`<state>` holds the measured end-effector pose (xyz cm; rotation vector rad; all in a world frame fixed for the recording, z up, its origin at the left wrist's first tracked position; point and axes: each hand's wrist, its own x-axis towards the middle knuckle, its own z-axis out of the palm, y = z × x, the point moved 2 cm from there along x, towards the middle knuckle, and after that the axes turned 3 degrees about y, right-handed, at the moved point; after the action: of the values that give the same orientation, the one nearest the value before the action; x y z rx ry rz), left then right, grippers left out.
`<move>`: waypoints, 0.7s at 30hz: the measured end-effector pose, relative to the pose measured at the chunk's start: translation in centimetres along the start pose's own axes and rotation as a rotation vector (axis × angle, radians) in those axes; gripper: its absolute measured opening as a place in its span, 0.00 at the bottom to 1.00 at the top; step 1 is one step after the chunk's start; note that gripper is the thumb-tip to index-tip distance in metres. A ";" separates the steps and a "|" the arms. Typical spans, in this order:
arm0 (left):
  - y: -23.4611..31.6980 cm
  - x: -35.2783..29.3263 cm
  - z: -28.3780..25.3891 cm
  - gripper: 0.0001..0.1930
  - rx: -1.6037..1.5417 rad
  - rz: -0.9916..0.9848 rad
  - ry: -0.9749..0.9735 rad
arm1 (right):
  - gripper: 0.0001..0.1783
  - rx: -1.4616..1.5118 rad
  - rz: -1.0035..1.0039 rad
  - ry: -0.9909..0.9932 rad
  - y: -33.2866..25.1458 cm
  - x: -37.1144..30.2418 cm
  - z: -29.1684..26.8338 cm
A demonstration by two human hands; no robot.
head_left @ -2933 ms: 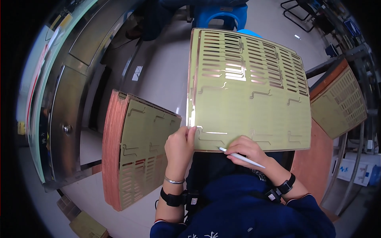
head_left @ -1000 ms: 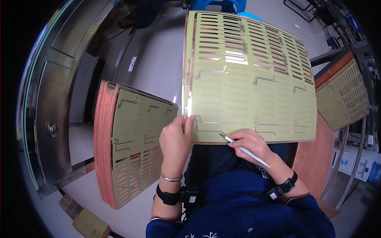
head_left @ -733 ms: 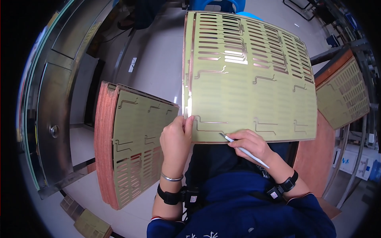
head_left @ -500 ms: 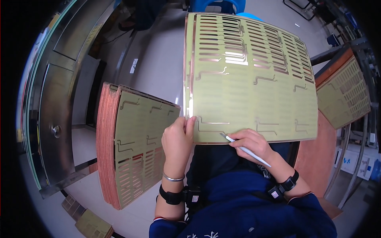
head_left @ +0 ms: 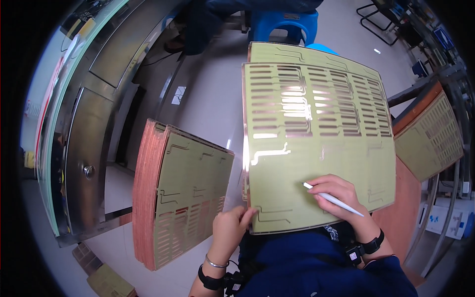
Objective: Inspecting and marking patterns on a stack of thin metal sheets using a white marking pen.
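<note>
As the sheet (head_left: 277,185) spreads beneath and beyond your fingers, your left hand (head_left: 229,230) pinches its near left edge, thumb on top. Your right hand (head_left: 336,195) closes narrowly around a white tool (head_left: 345,206), its tip just ahead of those fingers, pointing left over the sheet; whether it touches, I cannot tell. Well beyond your fingertips, a second sheet (head_left: 269,53) shows past the first one's far edge. Left of your left fingers stands a stack (head_left: 146,198); far ahead of both hands sits a blue stool (head_left: 263,22).
</note>
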<state>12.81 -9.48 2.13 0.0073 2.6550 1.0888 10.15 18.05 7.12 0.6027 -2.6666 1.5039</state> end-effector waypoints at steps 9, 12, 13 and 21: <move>-1.4 -0.2 -0.8 0.14 -0.240 -0.120 -0.118 | 0.12 -0.021 -0.035 0.003 1.8 3.4 4.5; -1.0 0.2 -1.1 0.09 -0.188 -0.027 0.062 | 0.11 -0.066 -0.069 0.032 2.2 3.2 4.6; -0.6 0.3 -1.3 0.09 -0.093 0.084 0.233 | 0.11 -0.073 -0.074 0.048 2.2 3.0 4.6; 3.4 3.3 1.4 0.15 0.099 0.723 0.176 | 0.13 -0.110 -0.171 0.025 2.4 2.7 4.7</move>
<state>9.67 -5.69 2.71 0.9983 2.9323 1.1753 7.67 14.38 3.15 0.7763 -2.5821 1.3037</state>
